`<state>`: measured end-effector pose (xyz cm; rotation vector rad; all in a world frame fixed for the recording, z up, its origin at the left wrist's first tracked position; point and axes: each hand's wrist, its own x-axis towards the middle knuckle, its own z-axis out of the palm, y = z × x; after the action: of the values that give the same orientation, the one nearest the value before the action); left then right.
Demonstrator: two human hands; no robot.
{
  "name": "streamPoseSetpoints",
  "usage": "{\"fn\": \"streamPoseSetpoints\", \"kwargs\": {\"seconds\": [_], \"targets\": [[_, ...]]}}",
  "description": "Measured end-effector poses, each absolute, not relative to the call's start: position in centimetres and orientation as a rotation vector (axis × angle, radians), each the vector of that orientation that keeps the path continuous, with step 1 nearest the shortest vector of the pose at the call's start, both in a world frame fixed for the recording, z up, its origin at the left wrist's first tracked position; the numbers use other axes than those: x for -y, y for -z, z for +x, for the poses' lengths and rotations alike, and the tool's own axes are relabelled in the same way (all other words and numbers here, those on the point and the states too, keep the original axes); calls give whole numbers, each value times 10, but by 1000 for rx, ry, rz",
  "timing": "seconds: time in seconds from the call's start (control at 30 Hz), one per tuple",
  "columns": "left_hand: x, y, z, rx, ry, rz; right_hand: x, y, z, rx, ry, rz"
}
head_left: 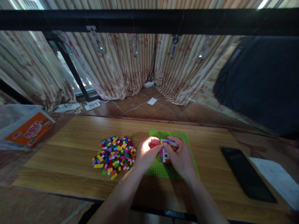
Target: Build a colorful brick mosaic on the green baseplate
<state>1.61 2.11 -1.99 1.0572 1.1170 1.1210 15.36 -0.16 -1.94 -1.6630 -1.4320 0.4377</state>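
Observation:
A green baseplate (174,135) lies on the wooden table (70,155), with a small multicoloured brick build (164,153) standing on it. Both my hands are wrapped around that build. My left hand (147,154) curls against its left side, brightly lit by a patch of light. My right hand (181,155) grips its right side and top, fingers bent over the bricks. To the left of my hands lies a heap of several loose coloured bricks (114,155).
A black phone (247,175) lies at the right, next to a white sheet (277,180). An orange box under clear plastic (29,129) sits at the far left. Curtains (121,68) and tiled floor lie beyond the table; a dark cloth (261,81) hangs at the right.

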Motion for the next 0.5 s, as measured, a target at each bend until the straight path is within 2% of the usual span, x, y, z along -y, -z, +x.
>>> {"fn": "streamPoseSetpoints", "kwargs": {"seconds": [0.1, 0.3, 0.5], "targets": [[-25, 12, 5, -1166, -1168, 1012, 3, 17, 160, 1347, -439, -1636], [-34, -6, -20, -1146, -1359, 822, 8, 8, 160, 1233, -229, -1490], [-46, -8, -69, -1354, -1461, 956, 26, -2, 126, 1474, -66, -1290]]}}
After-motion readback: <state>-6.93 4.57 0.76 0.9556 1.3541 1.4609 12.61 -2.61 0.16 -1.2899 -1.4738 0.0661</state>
